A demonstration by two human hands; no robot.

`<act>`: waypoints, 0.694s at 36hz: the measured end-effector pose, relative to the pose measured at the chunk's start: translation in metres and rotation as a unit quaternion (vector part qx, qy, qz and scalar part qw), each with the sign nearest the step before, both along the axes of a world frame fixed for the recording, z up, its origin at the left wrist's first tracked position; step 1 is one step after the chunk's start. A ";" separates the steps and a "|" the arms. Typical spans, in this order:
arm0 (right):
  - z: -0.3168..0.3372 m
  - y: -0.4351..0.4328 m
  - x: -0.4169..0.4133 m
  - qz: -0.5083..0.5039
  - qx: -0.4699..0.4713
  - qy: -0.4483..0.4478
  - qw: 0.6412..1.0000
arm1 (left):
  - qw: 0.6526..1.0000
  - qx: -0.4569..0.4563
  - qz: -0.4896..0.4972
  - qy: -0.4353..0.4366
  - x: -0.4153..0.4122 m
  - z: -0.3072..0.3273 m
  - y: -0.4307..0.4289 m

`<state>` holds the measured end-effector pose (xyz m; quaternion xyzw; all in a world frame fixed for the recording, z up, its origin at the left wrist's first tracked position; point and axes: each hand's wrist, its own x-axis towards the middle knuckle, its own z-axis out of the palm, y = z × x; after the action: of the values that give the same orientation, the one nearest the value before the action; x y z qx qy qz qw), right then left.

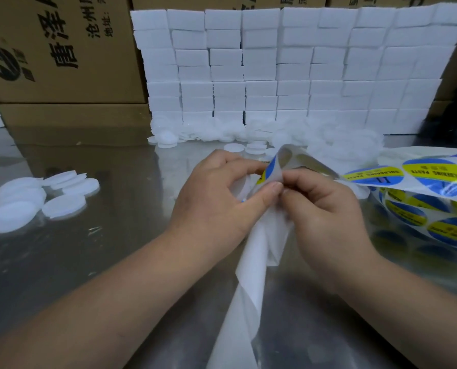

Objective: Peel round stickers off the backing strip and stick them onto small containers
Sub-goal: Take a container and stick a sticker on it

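A white backing strip (248, 288) hangs down from between my two hands over the metal table. My left hand (222, 198) pinches the strip with thumb and fingers. A blue and yellow round sticker (268, 171) curls up at the fingertips. My right hand (326, 209) pinches the strip just right of my left thumb. From there the strip runs right to a loose roll of stickers (424, 206). Small round white containers (33, 201) lie in a group at the left; several more (248, 147) lie behind my hands.
A wall of stacked white boxes (288, 70) stands at the back of the shiny metal table (115, 262). Brown printed cardboard cartons (62, 49) rise behind and to the left. A heap of white lids (195, 129) lies at the foot of the boxes.
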<state>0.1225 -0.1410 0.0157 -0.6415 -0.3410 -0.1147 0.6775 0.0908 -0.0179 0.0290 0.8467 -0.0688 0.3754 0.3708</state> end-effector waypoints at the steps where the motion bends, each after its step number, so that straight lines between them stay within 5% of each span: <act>1: 0.000 0.000 0.001 -0.009 -0.002 -0.002 1.000 | 1.000 -0.008 0.000 0.005 0.001 0.000 0.000; 14: 0.003 -0.004 0.002 -0.072 -0.029 -0.033 0.996 | 0.950 -0.295 -0.070 0.069 0.010 0.006 0.005; 25: 0.001 -0.003 0.003 -0.051 -0.052 -0.035 0.997 | 0.978 -0.166 -0.101 0.070 0.004 0.001 0.001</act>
<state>0.1258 -0.1444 0.0167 -0.6881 -0.3367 -0.1538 0.6241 0.0952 -0.0165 0.0303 0.7859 -0.0647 0.2818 0.5466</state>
